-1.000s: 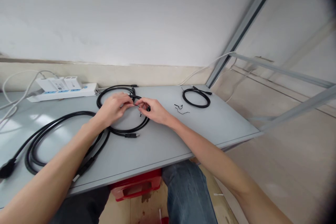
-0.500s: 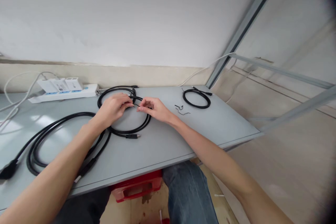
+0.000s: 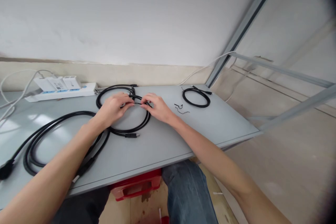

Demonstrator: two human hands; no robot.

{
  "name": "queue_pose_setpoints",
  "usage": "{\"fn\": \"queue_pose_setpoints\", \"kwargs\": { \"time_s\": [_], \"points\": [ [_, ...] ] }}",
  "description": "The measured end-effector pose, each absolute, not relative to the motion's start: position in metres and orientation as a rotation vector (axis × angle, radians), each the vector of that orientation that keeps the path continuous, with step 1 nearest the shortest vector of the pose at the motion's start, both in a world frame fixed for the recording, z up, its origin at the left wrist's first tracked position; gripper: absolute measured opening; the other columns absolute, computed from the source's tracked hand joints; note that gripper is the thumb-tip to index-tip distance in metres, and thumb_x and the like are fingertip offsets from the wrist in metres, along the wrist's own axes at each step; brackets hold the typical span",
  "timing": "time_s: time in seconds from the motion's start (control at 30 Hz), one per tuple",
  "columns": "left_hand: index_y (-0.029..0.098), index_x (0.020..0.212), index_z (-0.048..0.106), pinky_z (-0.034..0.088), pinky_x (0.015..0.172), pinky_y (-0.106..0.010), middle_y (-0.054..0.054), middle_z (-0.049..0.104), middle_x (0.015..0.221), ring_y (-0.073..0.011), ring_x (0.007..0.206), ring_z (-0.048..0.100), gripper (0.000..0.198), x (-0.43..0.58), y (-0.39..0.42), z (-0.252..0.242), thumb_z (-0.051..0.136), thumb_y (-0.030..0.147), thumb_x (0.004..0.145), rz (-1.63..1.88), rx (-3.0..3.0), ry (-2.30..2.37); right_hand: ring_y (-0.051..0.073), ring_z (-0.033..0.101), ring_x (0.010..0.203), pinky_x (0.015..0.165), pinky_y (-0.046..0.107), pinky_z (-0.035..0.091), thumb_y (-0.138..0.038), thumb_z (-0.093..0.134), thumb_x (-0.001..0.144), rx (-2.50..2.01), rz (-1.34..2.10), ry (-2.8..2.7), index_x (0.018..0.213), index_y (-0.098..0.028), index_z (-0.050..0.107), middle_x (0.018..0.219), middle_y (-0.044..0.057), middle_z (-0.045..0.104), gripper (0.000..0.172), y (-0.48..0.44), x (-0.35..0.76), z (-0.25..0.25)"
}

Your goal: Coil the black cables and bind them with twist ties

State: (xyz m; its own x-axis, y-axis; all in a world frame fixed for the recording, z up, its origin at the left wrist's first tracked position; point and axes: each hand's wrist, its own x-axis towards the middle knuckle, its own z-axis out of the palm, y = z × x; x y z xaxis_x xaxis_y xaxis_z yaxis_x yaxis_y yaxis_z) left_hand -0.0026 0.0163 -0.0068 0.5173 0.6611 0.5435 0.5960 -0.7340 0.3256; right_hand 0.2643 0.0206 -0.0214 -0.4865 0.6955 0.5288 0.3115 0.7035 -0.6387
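Both of my hands are over a coiled black cable (image 3: 127,130) that lies near the middle of the desk. A thin black twist tie (image 3: 137,103) spans the small gap between my fingertips. My left hand (image 3: 115,107) pinches one end of it, thumb against fingers. The other end is pinched in my right hand (image 3: 154,107), at the coil's far right side. The coil's plug (image 3: 131,135) points right, towards the front of the desk. Behind my left hand lies another black cable loop (image 3: 98,100), partly hidden.
A thicker black cable coil (image 3: 34,140) lies at the left, partly under my left forearm. White chargers sit in a power strip (image 3: 63,94) by the wall. At the right are a small cable coil (image 3: 196,105) and loose twist ties (image 3: 181,111). A red stool (image 3: 136,185) stands below.
My right hand has shifted slightly right and its fingers have curled closer in. The twist tie now stretches straighter between my hands. The view has shifted slightly.
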Motion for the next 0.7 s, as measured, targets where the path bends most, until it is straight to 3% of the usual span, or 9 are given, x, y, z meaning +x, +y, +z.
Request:
{"fn": "queue_pose_setpoints", "kwargs": {
  "time_s": [0.1, 0.3, 0.5, 0.6, 0.7],
  "points": [
    [0.023, 0.099, 0.084, 0.055, 0.085, -0.04, -0.01, 0.077, 0.09, -0.0295, 0.09, 0.073, 0.036, 0.002, 0.014, -0.011, 0.058, 0.043, 0.114, 0.994, 2.651, 1.059, 0.027, 0.065, 0.118, 0.11, 0.041, 0.051, -0.037, 0.082, 0.113, -0.753, 0.506, -2.129, 0.099, -0.023, 0.079, 0.116, 0.008, 0.073, 0.02, 0.02, 0.264, -0.022],
    [0.022, 0.099, 0.085, 0.053, 0.082, -0.04, -0.01, 0.078, 0.09, -0.029, 0.09, 0.074, 0.037, 0.006, 0.012, -0.013, 0.056, 0.04, 0.114, 0.977, 2.669, 1.054, 0.02, 0.057, 0.084, 0.086, 0.034, 0.048, -0.047, 0.081, 0.113, -0.858, 0.725, -2.096, 0.1, -0.022, 0.079, 0.084, -0.001, 0.064, 0.028, 0.018, 0.259, -0.026],
    [0.022, 0.099, 0.083, 0.052, 0.085, -0.04, -0.008, 0.077, 0.089, -0.0269, 0.085, 0.068, 0.046, 0.003, 0.009, -0.004, 0.053, 0.051, 0.119, 1.022, 2.626, 1.132, 0.018, 0.054, 0.077, 0.077, 0.033, 0.045, -0.07, 0.076, 0.107, -0.85, 0.799, -1.985, 0.095, -0.022, 0.074, 0.084, 0.001, 0.069, 0.049, 0.017, 0.259, -0.025],
    [0.021, 0.104, 0.082, 0.052, 0.092, -0.042, -0.01, 0.077, 0.095, -0.0294, 0.093, 0.07, 0.046, -0.002, 0.007, 0.001, 0.049, 0.047, 0.12, 1.089, 2.599, 1.35, 0.018, 0.057, 0.077, 0.077, 0.034, 0.048, -0.062, 0.076, 0.106, -0.822, 0.797, -1.958, 0.095, -0.022, 0.072, 0.088, 0.004, 0.074, 0.043, 0.019, 0.259, -0.026],
    [0.017, 0.126, 0.084, 0.052, 0.096, -0.044, -0.014, 0.08, 0.113, -0.0337, 0.109, 0.074, 0.044, -0.013, 0.006, 0.002, 0.048, 0.039, 0.118, 1.073, 2.53, 1.562, 0.019, 0.061, 0.081, 0.083, 0.035, 0.049, -0.047, 0.072, 0.106, -0.834, 0.727, -1.924, 0.095, -0.021, 0.073, 0.087, 0.004, 0.075, 0.028, 0.018, 0.261, -0.024]
  ]
}}
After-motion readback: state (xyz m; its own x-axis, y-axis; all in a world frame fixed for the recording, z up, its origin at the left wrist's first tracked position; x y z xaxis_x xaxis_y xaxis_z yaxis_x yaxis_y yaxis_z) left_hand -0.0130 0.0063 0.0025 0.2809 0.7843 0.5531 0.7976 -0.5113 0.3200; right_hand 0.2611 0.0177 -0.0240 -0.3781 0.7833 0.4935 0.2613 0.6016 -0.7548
